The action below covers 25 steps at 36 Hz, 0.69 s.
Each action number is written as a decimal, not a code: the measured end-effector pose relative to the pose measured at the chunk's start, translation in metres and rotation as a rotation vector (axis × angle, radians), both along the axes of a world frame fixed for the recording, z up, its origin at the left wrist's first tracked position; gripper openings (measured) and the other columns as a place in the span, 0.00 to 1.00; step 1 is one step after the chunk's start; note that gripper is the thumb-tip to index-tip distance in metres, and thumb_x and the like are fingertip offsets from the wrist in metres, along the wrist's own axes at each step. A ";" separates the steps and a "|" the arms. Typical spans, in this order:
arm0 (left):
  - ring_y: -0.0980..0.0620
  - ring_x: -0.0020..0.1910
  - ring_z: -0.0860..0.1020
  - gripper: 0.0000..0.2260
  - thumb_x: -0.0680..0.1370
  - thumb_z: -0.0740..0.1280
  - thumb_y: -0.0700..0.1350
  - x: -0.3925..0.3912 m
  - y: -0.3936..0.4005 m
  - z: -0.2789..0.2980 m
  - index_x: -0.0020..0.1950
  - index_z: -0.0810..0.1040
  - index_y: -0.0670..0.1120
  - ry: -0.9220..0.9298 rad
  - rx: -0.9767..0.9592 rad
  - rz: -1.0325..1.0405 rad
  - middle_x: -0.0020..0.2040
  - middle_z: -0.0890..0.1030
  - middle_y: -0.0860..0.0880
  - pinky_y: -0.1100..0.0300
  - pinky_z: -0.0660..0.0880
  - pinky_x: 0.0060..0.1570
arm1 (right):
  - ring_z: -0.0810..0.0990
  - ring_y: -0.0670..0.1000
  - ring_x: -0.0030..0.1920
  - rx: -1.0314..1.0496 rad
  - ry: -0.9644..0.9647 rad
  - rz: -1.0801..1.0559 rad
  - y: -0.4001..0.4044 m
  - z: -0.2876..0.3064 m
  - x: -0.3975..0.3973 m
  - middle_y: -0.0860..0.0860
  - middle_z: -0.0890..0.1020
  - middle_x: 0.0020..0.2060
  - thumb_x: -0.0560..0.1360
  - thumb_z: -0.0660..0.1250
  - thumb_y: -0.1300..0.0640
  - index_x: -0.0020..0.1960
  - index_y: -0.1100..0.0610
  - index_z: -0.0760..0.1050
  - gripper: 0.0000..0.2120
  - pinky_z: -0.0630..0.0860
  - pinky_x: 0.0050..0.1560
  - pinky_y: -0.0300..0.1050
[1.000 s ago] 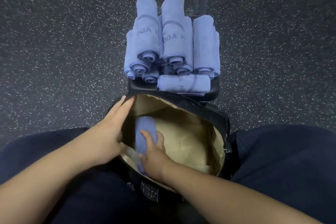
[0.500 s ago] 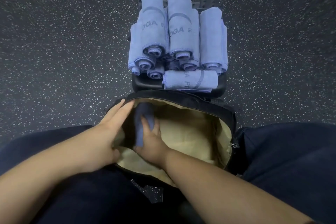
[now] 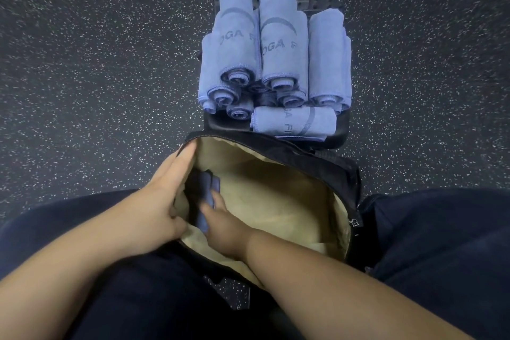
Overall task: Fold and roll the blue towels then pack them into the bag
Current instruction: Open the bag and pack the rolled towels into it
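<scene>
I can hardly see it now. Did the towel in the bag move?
Yes. The rolled towel sank deeper, below the bag's rim, gripped by the right hand.

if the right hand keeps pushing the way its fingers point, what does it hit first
Probably the bag's tan lining at the far left wall, near the left hand. The right hand already holds the rolled towel pointing that way; depth is unclear.

Dim, bluish, soft; wide-angle edge warp

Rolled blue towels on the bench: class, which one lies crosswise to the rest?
The front towel, nearest the bag. It lies sideways across the bench edge, with its printed lettering facing up, while the other rolls point their spiral ends toward the camera.
</scene>
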<state>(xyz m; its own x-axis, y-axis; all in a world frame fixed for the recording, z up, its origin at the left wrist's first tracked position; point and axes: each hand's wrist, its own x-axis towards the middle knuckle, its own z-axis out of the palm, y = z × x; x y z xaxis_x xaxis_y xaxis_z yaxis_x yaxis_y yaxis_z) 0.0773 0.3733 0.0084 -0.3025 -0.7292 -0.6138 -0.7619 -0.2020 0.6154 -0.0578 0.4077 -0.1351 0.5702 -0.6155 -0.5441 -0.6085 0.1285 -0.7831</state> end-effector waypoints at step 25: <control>0.56 0.77 0.51 0.54 0.67 0.68 0.32 -0.002 0.002 -0.016 0.64 0.31 0.71 -0.094 -0.130 -0.076 0.78 0.45 0.56 0.67 0.60 0.66 | 0.77 0.50 0.52 -0.553 -0.001 -0.245 -0.028 0.102 -0.062 0.52 0.78 0.57 0.77 0.65 0.57 0.63 0.57 0.75 0.15 0.70 0.54 0.42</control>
